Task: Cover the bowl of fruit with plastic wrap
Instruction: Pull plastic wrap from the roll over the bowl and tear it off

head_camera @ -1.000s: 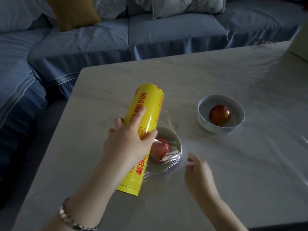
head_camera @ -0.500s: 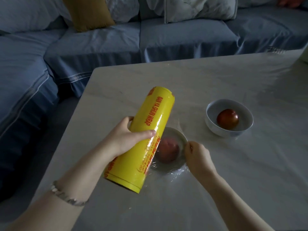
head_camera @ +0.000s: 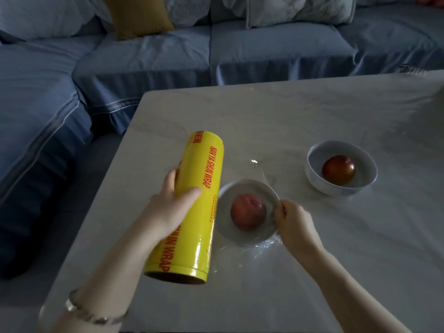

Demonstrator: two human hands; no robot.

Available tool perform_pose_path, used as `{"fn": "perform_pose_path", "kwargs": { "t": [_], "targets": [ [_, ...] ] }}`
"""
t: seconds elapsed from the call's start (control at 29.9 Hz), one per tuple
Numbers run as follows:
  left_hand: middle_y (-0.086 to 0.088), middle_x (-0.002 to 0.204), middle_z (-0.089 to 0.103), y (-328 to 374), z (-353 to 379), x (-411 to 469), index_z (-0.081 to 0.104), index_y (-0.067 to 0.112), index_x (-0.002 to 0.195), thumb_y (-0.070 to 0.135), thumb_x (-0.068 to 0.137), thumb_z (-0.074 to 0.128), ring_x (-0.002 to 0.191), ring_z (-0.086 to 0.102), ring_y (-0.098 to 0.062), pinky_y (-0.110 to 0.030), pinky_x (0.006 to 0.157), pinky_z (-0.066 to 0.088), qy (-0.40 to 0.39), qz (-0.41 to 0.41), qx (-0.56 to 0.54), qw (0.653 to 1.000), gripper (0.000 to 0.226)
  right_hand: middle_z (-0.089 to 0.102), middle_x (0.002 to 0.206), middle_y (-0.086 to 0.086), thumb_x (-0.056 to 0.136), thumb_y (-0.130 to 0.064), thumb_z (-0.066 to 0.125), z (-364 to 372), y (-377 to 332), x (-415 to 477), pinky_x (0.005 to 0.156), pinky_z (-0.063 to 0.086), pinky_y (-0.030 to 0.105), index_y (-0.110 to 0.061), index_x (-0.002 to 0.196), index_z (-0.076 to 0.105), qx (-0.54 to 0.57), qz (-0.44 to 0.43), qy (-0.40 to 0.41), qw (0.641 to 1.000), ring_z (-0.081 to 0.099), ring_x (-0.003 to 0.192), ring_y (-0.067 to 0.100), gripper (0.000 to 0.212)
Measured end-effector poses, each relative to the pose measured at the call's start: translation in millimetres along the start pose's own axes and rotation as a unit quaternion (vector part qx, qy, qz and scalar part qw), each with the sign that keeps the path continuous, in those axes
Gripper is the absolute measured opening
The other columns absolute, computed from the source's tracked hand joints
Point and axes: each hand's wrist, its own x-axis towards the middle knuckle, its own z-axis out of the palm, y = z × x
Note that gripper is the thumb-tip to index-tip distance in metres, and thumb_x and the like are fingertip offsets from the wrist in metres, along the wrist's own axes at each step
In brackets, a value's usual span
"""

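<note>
A small white bowl [head_camera: 242, 188] with a red fruit [head_camera: 248, 211] in it stands on the pale marble table [head_camera: 312, 116]. Clear plastic film [head_camera: 254, 247] lies stretched over the bowl and crinkles onto the table at its near side. My left hand [head_camera: 168, 210] grips a big yellow roll of plastic wrap [head_camera: 192, 200] held just left of the bowl, tilted away from me. My right hand [head_camera: 294, 221] pinches the film at the bowl's right rim.
A second white bowl [head_camera: 341, 147] holding a dark red fruit [head_camera: 338, 169] stands farther right on the table. A blue sofa [head_camera: 144, 56] with cushions wraps around the far and left sides. The table's left edge runs close to the roll.
My right hand has moved from the table up to the bowl's right rim and closed on the film. My left hand has pulled the roll leftward, off the bowl.
</note>
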Motion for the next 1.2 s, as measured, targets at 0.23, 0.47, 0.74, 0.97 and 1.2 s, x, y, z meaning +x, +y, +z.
{"fn": "perform_pose_path", "kwargs": {
  "t": [0.23,0.47,0.74,0.97,1.2],
  "targets": [
    [-0.001,0.108,0.064,-8,-7,3,0.032,0.035,0.133,0.046,0.038,0.079,0.081,0.070,-0.020,-0.029,0.058,0.053,-0.080,-0.004,-0.138,0.987,0.107,0.048,0.058,0.004,0.088,-0.012,0.038,1,1,2,0.048,0.032,0.028,-0.009,0.061,0.043,-0.019,-0.004,-0.001,1.000,0.042,0.059,0.025,0.028],
    [0.008,0.124,0.058,-30,10,-4,0.025,0.048,0.139,0.053,0.047,0.077,0.098,0.063,-0.018,-0.044,0.085,0.053,0.032,0.015,-0.104,0.994,0.105,0.051,0.058,0.006,0.090,-0.012,0.041,-10,4,5,0.052,0.037,0.031,-0.012,0.056,0.043,-0.025,-0.012,-0.010,1.000,0.053,0.063,0.033,0.034],
    [0.000,0.138,0.045,-45,37,-9,-0.002,0.049,0.143,0.061,0.068,0.069,0.114,0.054,-0.029,-0.039,0.089,0.043,0.052,-0.022,0.021,0.998,0.104,0.060,0.092,0.012,0.089,-0.012,0.044,-28,4,6,0.068,0.040,0.037,-0.013,0.091,0.062,-0.113,-0.031,0.029,0.993,0.054,0.094,0.035,0.018],
    [-0.006,0.131,0.052,-49,40,-4,0.002,0.050,0.141,0.069,0.078,0.047,0.109,0.057,-0.031,-0.042,0.093,0.046,0.079,-0.005,0.032,0.996,0.079,0.003,0.156,0.003,0.059,-0.086,0.035,7,-45,5,0.114,0.000,0.054,-0.046,0.141,0.010,-0.335,-0.204,-0.127,0.911,-0.003,0.143,0.032,0.094],
    [0.006,0.135,0.049,-45,34,5,0.014,0.042,0.142,0.050,0.079,0.064,0.106,0.054,-0.018,-0.030,0.081,0.041,0.050,0.026,-0.034,0.998,0.080,0.001,0.155,0.003,0.061,-0.083,0.043,8,-50,18,0.108,0.015,0.062,-0.044,0.142,0.004,-0.431,-0.174,-0.180,0.867,-0.001,0.141,0.037,0.097]
  ]
}}
